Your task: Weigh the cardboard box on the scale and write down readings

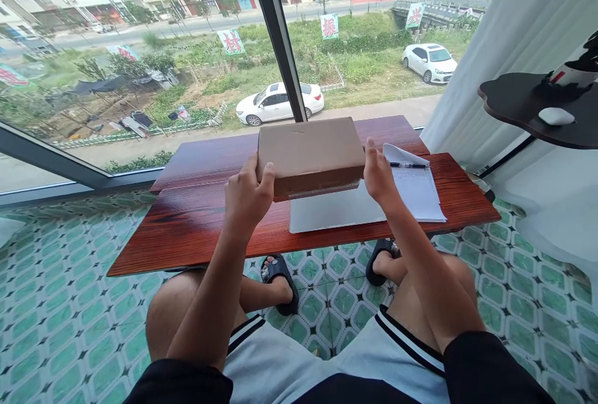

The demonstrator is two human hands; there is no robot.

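Observation:
Between my two hands is a brown cardboard box [311, 149], held up over the wooden table [187, 223]. My left hand [250, 189] grips its left end, thumb on the near edge. At the opposite end, my right hand [377, 170] is closed on the box, with the thumb pointing up. The fingers under and behind the box are hidden. Below the box lies a flat silver laptop [336, 211], apparently closed and partly covered from view. Beside my right hand an open notebook [418, 195] rests on the table, with a black pen [408, 165] across its page.
A tall window with a dark frame [280, 30] stands behind the table. To the right hang white curtains [471, 74], beside a dark scalloped side table [518, 105] bearing a white rounded object [555, 116] and a pot [577, 74]. My knees are close to the table's front edge.

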